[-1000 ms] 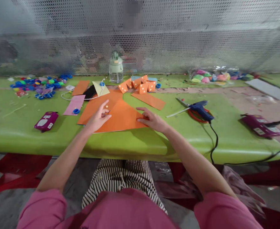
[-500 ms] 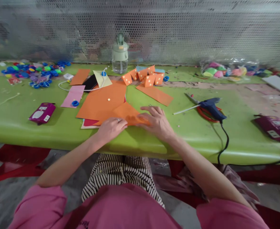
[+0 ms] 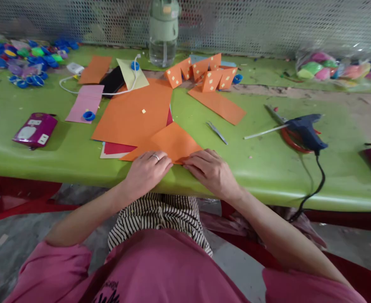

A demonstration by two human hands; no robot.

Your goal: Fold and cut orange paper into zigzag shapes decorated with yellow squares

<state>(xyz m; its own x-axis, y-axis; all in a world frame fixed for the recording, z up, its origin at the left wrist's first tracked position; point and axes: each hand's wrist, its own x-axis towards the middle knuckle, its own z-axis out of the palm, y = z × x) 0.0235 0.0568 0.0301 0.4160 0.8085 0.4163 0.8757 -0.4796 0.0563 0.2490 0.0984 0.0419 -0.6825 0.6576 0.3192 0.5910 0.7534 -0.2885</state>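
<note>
A folded orange sheet [image 3: 174,141] lies at the table's near edge, its left part overlapping a stack of larger sheets with an orange one [image 3: 134,111] on top. My left hand [image 3: 150,170], with a ring on one finger, grips the folded sheet's lower edge, fingers together. My right hand [image 3: 213,171] has its fingers closed on the same sheet's right corner. The two hands are a short gap apart, thumbs toward the middle. Tweezers [image 3: 217,133] lie beyond my right hand. Dotted orange folded strips [image 3: 201,72] stand farther back.
A glue gun [image 3: 307,128] with its cord lies on the green table [image 3: 254,168] at right, over orange-handled scissors [image 3: 294,143]. A bottle [image 3: 164,38] stands at the back. Purple packs [image 3: 35,129] lie near both ends. Blue caps [image 3: 30,80] are heaped at back left.
The view has shifted closer and lower. My right hand has come down onto the sheet's right corner, its fingers now drawn together, uncovering the tweezers. My left hand stays on the sheet.
</note>
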